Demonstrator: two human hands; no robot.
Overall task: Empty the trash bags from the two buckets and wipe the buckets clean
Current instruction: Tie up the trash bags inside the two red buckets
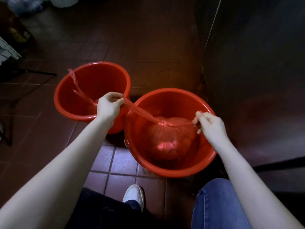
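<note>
Knotting comes first — we pinch the two twisted ears of the thin, crinkly red plastic trash bag point(170, 139), our left hand point(109, 107) gripping the long one, our right hand point(210, 123) the short. The bulging bag sits low in the glossy round red plastic bucket on the right point(181, 170), between our hands, nearer the right. The matching left bucket point(66, 109) stands touching it — a loose ear trails over it.
</note>
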